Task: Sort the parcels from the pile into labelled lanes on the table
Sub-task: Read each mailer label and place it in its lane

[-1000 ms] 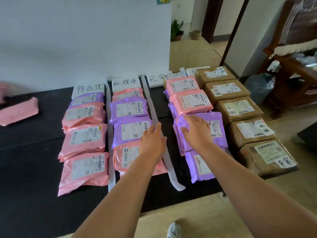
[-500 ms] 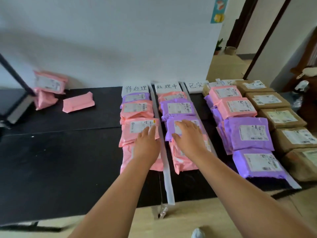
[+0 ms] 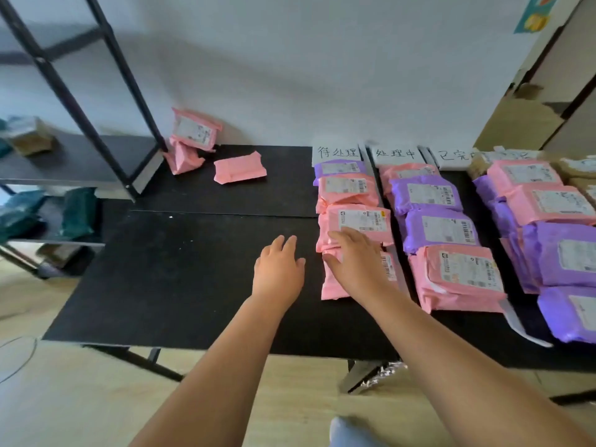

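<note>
The nearest pink parcel [image 3: 333, 287] of the left lane lies on the black bench [image 3: 193, 279] under the right hand [image 3: 354, 262]. That hand's fingers [image 3: 346, 235] are straight and slightly apart, curled round nothing, and their tips reach the next pink parcel [image 3: 361, 219]. Whether the palm presses down or only hangs over it cannot be told. The left hand [image 3: 279, 269] is over bare bench just beside that lane, fingers straight and close together, holding nothing.

The left lane holds four parcels in a row: three pink and, farthest back, one purple parcel [image 3: 338, 168]. The middle lane [image 3: 442, 230] also holds four: pink, purple, purple, pink. The right lane [image 3: 548, 204] shows two pink and two purple on top, with more purple edges beneath that cannot be counted. Three handwritten paper labels [image 3: 335, 152] head the lanes at the wall, and a white paper strip [image 3: 519, 327] runs between the middle and right lanes.

The pile [image 3: 193, 129] sits well apart at the back left: three pink parcels, one leaning on the wall, one crumpled below it, one lying flat [image 3: 240, 167]. Brown boxes [image 3: 577, 165] show at the far right edge. A black metal rack [image 3: 96, 91] stands to the left, with dark green bags [image 3: 77, 211] on a lower shelf.
</note>
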Available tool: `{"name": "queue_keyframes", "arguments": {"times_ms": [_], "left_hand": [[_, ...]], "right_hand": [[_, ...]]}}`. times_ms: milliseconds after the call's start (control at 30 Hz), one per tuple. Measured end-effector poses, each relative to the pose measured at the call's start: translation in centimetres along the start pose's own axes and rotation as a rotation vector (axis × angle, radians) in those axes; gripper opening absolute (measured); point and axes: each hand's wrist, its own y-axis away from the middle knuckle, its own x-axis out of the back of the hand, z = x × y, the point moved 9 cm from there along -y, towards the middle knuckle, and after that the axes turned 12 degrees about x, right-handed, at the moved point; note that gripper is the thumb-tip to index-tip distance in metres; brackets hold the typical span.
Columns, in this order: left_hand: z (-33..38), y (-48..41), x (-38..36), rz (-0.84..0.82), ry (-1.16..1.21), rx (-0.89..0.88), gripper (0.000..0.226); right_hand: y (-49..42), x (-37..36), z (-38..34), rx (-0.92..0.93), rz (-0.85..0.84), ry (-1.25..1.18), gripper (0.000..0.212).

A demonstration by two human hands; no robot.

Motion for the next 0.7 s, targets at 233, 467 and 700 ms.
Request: {"name": "queue_keyframes", "arguments": {"times_ms": [233, 467, 700], "left_hand": [[-3.7, -4.3, 1.3, 0.0, 0.058, 0.063, 0.056], [-5.9, -10.5, 4.7, 0.066, 0.065, 0.151, 0.056], [-8.1, -15.6, 5.7, 0.061, 0.099, 0.185, 0.055]], "right_hand": [[-5.7, -2.8, -1.8, 0.041, -0.045, -0.074, 0.052], [-13.4, -4.7, -2.9, 0.085, -0.096, -0.131, 0.052], [-18.8, -6.6, -4.8, 0.112, -0.148, -0.11, 0.052]]}}
